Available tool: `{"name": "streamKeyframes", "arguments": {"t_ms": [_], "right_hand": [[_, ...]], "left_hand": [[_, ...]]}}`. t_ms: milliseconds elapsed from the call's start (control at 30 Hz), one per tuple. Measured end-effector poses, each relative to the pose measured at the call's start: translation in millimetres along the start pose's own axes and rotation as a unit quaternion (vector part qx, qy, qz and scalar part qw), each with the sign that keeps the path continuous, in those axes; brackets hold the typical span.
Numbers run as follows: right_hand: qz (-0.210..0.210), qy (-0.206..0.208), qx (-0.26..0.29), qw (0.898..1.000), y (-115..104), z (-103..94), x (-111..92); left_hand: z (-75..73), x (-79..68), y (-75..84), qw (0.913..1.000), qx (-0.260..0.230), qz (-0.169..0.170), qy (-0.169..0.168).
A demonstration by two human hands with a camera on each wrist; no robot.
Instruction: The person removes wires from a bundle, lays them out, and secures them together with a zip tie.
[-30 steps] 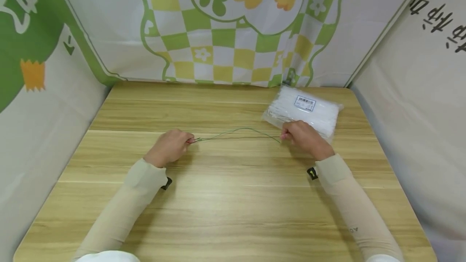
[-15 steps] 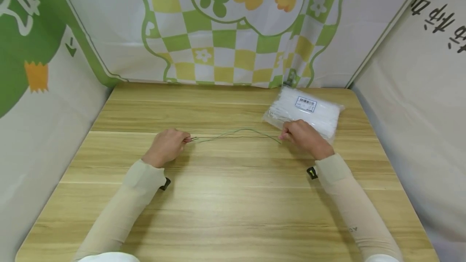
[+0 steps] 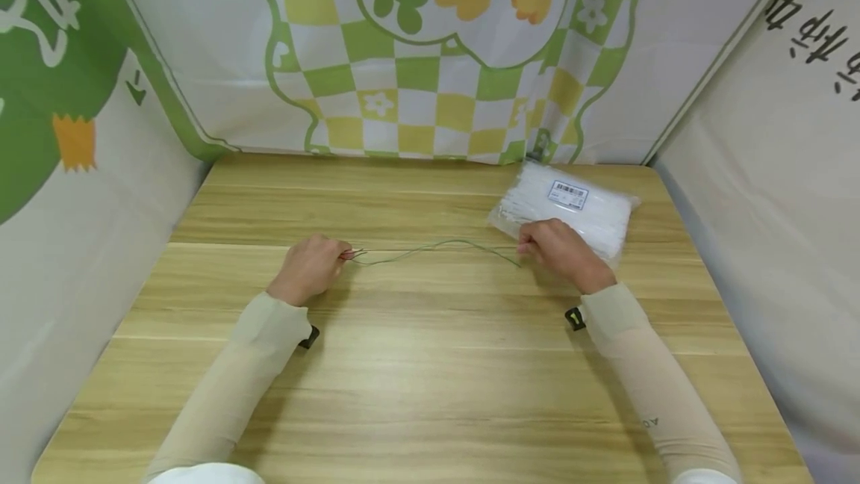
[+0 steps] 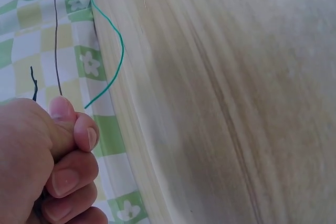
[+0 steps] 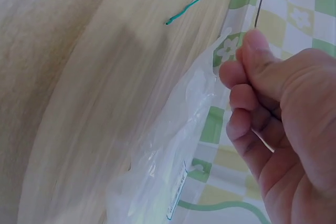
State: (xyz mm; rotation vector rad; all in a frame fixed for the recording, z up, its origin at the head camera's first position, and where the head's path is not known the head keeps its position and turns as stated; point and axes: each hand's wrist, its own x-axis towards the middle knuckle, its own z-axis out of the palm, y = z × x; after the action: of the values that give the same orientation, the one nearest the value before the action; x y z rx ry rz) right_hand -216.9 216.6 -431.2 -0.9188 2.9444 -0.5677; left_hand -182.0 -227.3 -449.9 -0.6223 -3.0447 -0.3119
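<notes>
A thin dark wire (image 4: 56,40) runs nearly straight between the two hands. My left hand (image 3: 309,269) pinches its left end between thumb and forefinger, the other fingers curled into the palm. A short dark wire end (image 4: 33,80) also sticks up from the left fist; reddish strands show at its fingertips in the head view. At the other side my right hand (image 3: 563,252) pinches the dark wire with thumb and forefinger, just in front of the bag. A green wire (image 4: 123,48) curves between the hands, its right end (image 5: 169,22) apart from the right fingers.
A clear plastic bag of white strips (image 3: 571,208), with a barcode label, lies at the back right of the wooden table (image 3: 430,379). A checked, flowered curtain (image 3: 430,88) hangs behind the table, and fabric walls flank it.
Both hands keep hold of the dark wire with only slight movement. The green wire's left part sags a little lower and farther from the dark wire. The head view has shifted slightly.
</notes>
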Motion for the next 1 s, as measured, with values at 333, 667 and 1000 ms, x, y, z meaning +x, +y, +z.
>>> {"name": "streamKeyframes", "arguments": {"t_ms": [333,667,1000], "right_hand": [[0.01,0.013,-0.037,0.999,0,3.6,6],[0.019,0.009,-0.057,0.998,0,10.7,10],[0.033,0.007,-0.024,0.999,-5,16.5,13]], "left_hand": [[0.8,1.0,-4.3,0.9998,0.006,-0.015,-0.013],[7.6,6.7,-3.7,0.9986,0.02,-0.043,-0.023],[11.4,8.1,-3.4,0.9949,0.007,-0.065,-0.077]]}}
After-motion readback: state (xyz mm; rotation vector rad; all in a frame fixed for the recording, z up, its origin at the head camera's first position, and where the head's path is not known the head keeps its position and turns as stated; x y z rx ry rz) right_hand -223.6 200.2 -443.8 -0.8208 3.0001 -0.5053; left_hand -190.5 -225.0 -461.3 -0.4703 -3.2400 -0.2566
